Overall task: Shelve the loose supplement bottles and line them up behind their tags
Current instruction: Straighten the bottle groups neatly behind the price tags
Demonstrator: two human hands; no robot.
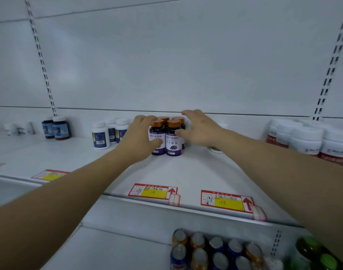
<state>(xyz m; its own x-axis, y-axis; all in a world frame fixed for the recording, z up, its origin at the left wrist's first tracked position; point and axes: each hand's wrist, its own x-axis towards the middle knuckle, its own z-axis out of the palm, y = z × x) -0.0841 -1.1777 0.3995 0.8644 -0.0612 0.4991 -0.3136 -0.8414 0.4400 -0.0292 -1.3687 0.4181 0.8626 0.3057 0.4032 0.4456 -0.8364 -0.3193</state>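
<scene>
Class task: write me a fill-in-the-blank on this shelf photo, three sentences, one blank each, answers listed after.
The purple-labelled bottles between the hands have ___ caps.
The left hand and right hand flank a cluster of ___ bottles.
Each price tag on the shelf edge has a ___ panel inside a red border.
Answers: orange, four, yellow.

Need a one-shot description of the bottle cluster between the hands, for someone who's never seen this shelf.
On the white shelf, look mid-span, set back behind the centre price tag. Four orange-capped bottles stand in a tight block between the left hand and right hand. Only these have orange caps and purple labels; the neighbouring bottles have white caps.
</scene>
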